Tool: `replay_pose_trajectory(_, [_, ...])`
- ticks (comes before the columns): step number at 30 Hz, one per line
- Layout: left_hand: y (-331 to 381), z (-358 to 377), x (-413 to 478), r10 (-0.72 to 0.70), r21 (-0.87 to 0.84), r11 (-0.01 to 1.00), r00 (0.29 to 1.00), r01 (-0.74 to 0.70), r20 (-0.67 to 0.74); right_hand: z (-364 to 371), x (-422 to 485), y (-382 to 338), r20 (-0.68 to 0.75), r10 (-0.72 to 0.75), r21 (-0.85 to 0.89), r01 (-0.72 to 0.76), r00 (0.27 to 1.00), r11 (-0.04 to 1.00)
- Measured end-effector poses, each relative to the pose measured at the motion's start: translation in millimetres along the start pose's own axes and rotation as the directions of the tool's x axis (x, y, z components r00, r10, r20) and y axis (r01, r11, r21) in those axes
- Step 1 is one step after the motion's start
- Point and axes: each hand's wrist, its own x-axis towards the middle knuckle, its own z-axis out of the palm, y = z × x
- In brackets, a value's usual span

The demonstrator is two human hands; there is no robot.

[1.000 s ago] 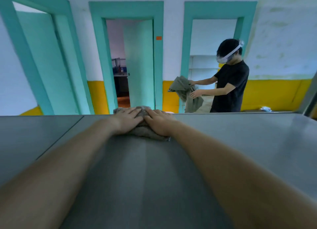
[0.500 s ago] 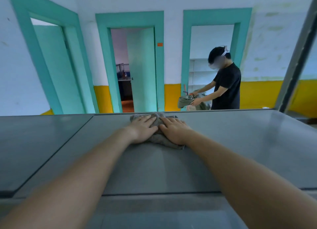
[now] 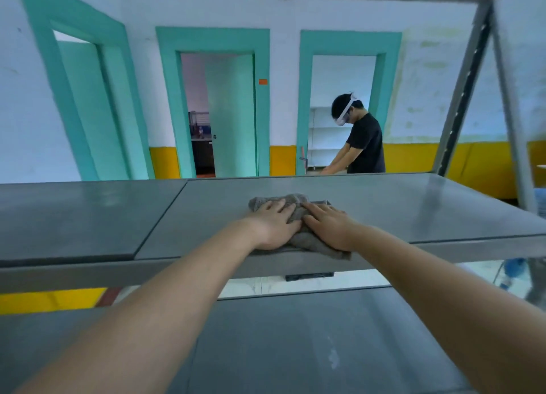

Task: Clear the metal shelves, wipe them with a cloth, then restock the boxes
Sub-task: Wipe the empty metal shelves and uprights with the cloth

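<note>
A crumpled grey cloth (image 3: 298,201) lies on the bare grey metal shelf (image 3: 413,207), close to its front edge, with one corner hanging over the lip. My left hand (image 3: 273,225) presses flat on the cloth's left side, fingers straight. My right hand (image 3: 328,225) presses flat on its right side, beside the left. A lower metal shelf (image 3: 295,343) shows beneath my forearms. No boxes are in view.
A second shelf panel (image 3: 82,213) adjoins on the left. A slanted metal upright (image 3: 464,86) rises at the right. Beyond the shelf a person in a black shirt (image 3: 365,145) bends over. Three teal doorways line the far wall.
Both hands have drawn the cloth from the shelf's far edge toward its front edge. My view has dropped, showing the lower shelf. The person behind has bent down.
</note>
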Motion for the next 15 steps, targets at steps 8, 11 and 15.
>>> replay_pose_trajectory(8, [18,6,-14,0.035,0.006,0.999,0.999,-0.034,-0.023,-5,-31,0,-0.014,0.042,0.053,-0.041,0.999,0.998])
replay_pose_trajectory(11, [27,5,-14,0.031,0.006,1.0,0.999,-0.031,-0.036,-6,-30,8,-0.017,0.035,0.052,-0.034,0.999,0.998])
replay_pose_trajectory(15, [31,2,3,0.027,-0.008,1.0,0.999,-0.028,-0.032,-7,-10,26,0.009,0.024,0.03,-0.024,1.0,0.999])
